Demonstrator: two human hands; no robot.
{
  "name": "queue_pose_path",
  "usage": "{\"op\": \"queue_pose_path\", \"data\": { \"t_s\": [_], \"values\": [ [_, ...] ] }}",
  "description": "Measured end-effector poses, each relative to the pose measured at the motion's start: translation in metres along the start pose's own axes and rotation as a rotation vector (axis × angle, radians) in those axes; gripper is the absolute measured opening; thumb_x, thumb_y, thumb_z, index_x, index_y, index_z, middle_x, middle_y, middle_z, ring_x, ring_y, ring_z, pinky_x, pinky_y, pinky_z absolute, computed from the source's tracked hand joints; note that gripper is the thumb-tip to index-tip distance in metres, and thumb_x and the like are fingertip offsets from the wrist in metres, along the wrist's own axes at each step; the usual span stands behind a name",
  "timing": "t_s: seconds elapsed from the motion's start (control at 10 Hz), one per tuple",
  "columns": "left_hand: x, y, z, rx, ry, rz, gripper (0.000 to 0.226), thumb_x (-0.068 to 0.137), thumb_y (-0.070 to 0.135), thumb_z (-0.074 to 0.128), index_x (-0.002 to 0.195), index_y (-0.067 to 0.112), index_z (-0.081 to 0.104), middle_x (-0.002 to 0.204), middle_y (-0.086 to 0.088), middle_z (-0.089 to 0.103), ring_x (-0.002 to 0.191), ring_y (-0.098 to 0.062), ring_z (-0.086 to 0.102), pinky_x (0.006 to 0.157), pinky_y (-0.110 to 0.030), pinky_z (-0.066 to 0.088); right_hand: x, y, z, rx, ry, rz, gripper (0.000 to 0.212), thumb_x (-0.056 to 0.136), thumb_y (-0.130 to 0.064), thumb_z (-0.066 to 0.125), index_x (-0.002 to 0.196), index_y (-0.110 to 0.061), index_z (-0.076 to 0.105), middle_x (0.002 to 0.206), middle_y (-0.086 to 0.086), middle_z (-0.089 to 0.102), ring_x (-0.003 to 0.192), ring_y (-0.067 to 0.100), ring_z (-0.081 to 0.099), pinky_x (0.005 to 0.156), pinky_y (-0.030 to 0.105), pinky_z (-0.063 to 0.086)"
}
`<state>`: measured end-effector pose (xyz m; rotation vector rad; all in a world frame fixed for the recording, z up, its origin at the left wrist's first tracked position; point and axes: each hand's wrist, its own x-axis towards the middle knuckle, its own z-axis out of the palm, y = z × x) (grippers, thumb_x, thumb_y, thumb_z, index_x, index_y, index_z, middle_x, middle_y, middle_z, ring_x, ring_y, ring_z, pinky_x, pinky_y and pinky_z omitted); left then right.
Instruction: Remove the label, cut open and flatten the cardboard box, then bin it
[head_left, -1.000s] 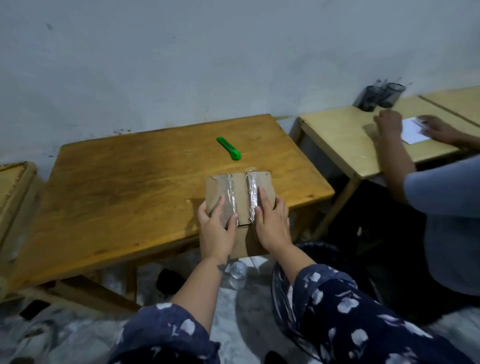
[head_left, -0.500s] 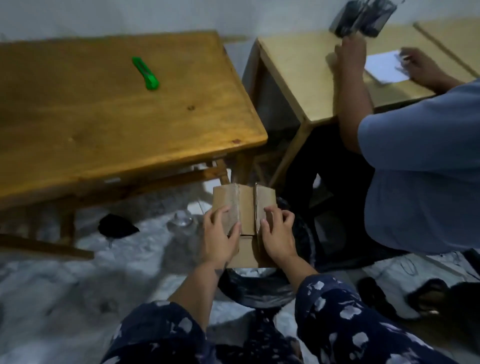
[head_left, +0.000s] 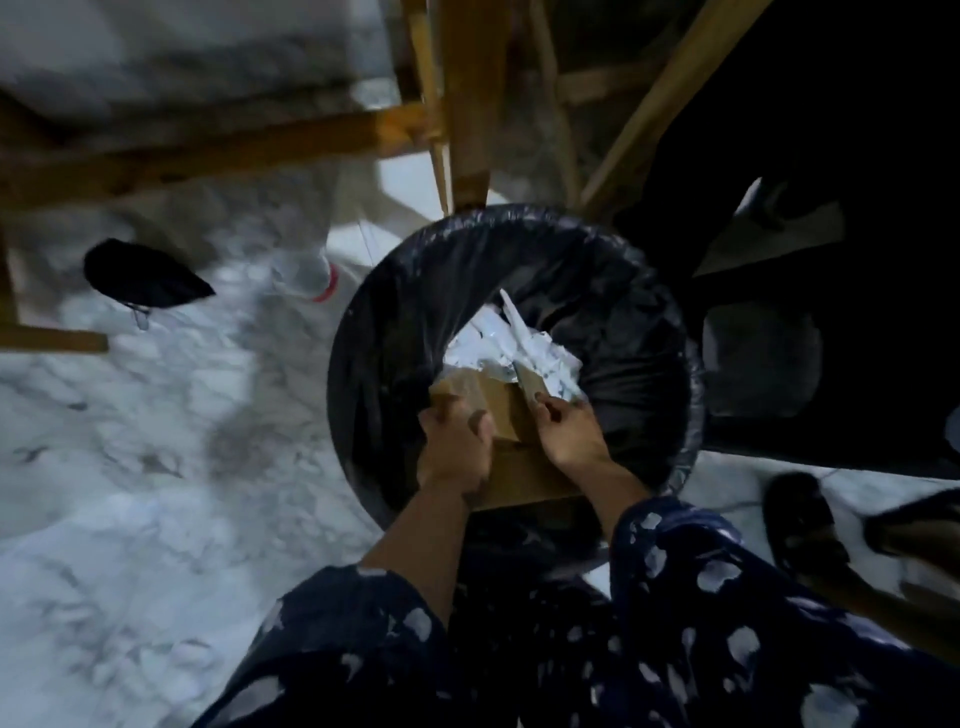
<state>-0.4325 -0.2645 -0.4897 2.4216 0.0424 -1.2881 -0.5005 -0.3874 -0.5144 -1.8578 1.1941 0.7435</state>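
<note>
Brown corrugated cardboard, the flattened box (head_left: 511, 415), sits tilted inside the mouth of the round bin lined with a black plastic bag (head_left: 395, 291), its far end touching crumpled white paper scraps (head_left: 511, 348) already in there. The left hand (head_left: 454, 444) is curled over the box's left edge, and the right hand (head_left: 569, 434) pinches its right flap between thumb and fingers. This looks like the last step, the binning itself. The next move probably calls for pushing the cardboard down past the rim and letting both hands go, without dragging the liner in.
</note>
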Motion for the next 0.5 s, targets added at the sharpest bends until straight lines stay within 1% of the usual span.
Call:
{"op": "queue_pose_path", "data": {
  "t_s": [0.1,0.2,0.3,0.4,0.5],
  "values": [
    [0.048,-0.002,0.026,0.02,-0.032,0.044,0.046,0.101,0.038,0.033,0.144,0.021,0.034,0.154,-0.015,0.011,0.13,-0.039,0.039,0.107,-0.039,0.032,0.052,0.015,0.017,-0.031,0.03,-0.027,0.044,0.101,-0.034,0.029,0.14,-0.02,0.044,0.139,0.024,0.044,0.129,0.039,0.041,0.109,0.038,0.034],
    [0.079,-0.005,0.039,0.076,-0.134,0.038,0.056,0.102,0.032,0.031,0.151,0.011,0.015,0.159,-0.02,0.002,0.145,-0.033,0.017,0.115,-0.033,0.018,0.084,0.022,0.028,-0.037,-0.014,-0.004,0.05,0.101,-0.036,0.028,0.147,-0.016,0.03,0.14,0.024,0.045,0.131,0.039,0.039,0.109,0.041,0.032],
    [0.082,-0.004,0.037,0.038,-0.208,-0.045,0.047,0.103,0.024,0.032,0.142,-0.002,0.034,0.15,-0.022,0.034,0.137,-0.033,0.034,0.1,-0.026,0.031,0.086,0.02,0.027,0.037,-0.052,0.04,0.059,0.1,-0.037,0.036,0.151,-0.017,0.017,0.15,0.017,0.036,0.137,0.035,0.034,0.111,0.039,0.029],
    [0.061,0.008,0.021,-0.001,-0.156,-0.069,0.043,0.101,0.025,0.037,0.134,-0.001,0.045,0.139,-0.021,0.049,0.128,-0.035,0.045,0.1,-0.032,0.037,0.058,0.009,0.008,0.085,-0.049,-0.028,0.057,0.097,-0.032,0.042,0.149,-0.018,0.024,0.142,0.015,0.048,0.127,0.034,0.047,0.106,0.038,0.038],
    [0.01,0.01,0.005,-0.164,-0.092,-0.004,0.041,0.099,0.026,0.043,0.132,0.004,0.051,0.135,-0.017,0.054,0.123,-0.033,0.051,0.103,-0.033,0.04,-0.001,0.004,-0.017,0.013,-0.104,-0.063,0.049,0.098,-0.033,0.038,0.144,-0.018,0.037,0.141,0.016,0.049,0.127,0.034,0.048,0.099,0.032,0.039]
  ]
}}
